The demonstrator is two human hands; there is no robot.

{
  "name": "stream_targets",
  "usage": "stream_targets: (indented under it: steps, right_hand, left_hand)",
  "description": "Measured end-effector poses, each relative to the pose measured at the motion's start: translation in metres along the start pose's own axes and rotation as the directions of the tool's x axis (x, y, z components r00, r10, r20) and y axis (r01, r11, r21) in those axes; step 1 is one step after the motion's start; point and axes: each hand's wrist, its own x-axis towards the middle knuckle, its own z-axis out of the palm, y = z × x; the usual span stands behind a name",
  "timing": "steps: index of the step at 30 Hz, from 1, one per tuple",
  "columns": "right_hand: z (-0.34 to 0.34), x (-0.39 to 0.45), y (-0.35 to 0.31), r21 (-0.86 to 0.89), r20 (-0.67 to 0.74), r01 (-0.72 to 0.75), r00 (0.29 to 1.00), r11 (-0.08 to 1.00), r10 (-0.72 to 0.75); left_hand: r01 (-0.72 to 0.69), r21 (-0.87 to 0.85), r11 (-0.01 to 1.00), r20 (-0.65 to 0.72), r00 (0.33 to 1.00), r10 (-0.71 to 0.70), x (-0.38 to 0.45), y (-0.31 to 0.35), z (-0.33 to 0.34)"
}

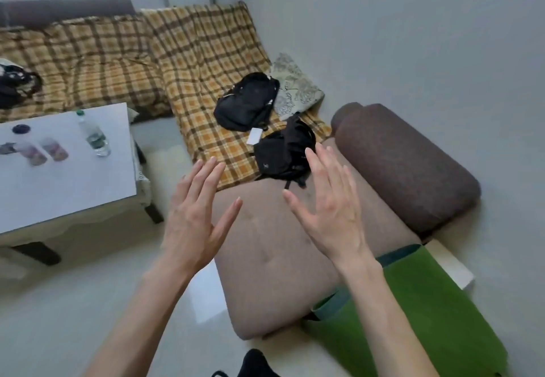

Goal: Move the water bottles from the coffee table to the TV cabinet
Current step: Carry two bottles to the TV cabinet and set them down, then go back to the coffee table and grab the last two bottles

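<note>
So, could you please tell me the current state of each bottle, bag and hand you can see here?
green-capped water bottle: upright on the coffee table, capped
two pale bottles: standing on the table, blurred
dark lid: lying on the table
left hand: open, fingers spread, holding nothing
right hand: open, fingers spread, holding nothing
two black bags: lying on the plaid sofa cover
</note>
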Motion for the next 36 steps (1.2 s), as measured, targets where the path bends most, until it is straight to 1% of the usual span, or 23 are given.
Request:
stream_targets:
  steps: [3,6,12,17,21,25,29,32,36]
  right_hand:
    - [0.040,0.025,-0.059,0.036,0.043,0.090,0.995,0.995,-0.091]
    - [0.074,0.048,-0.118,0.089,0.066,0.199,0.977,0.976,-0.205]
    - [0.131,0.084,-0.219,0.178,0.108,0.377,0.910,0.909,-0.399]
    - [0.178,0.112,-0.278,0.228,0.120,0.468,0.857,0.854,-0.502]
    - [0.221,0.139,-0.316,0.248,0.127,0.488,0.840,0.837,-0.528]
    - [0.265,0.174,-0.350,0.260,0.147,0.495,0.828,0.829,-0.541]
    - [0.303,0.218,-0.378,0.270,0.154,0.473,0.838,0.838,-0.523]
    - [0.333,0.253,-0.397,0.286,0.147,0.455,0.849,0.843,-0.508]
    - [0.368,0.291,-0.429,0.267,0.200,0.418,0.857,0.868,-0.475]
  left_hand:
    - [0.104,0.018,0.994,-0.068,0.992,-0.102,-0.017,-0.053,-0.032]
    - [0.212,0.027,0.977,-0.132,0.969,-0.207,-0.035,-0.100,-0.061]
    - [0.391,0.045,0.919,-0.242,0.897,-0.370,-0.071,-0.184,-0.110]
    - [0.501,0.051,0.864,-0.289,0.836,-0.467,-0.082,-0.243,-0.136]
    - [0.537,0.067,0.841,-0.307,0.813,-0.495,-0.073,-0.294,-0.148]
    - [0.552,0.071,0.831,-0.325,0.800,-0.504,-0.045,-0.351,-0.155]
    - [0.557,0.091,0.826,-0.309,0.804,-0.508,-0.007,-0.406,-0.161]
    - [0.536,0.112,0.837,-0.306,0.820,-0.484,0.022,-0.447,-0.165]
    - [0.538,0.140,0.831,-0.287,0.825,-0.486,0.056,-0.497,-0.173]
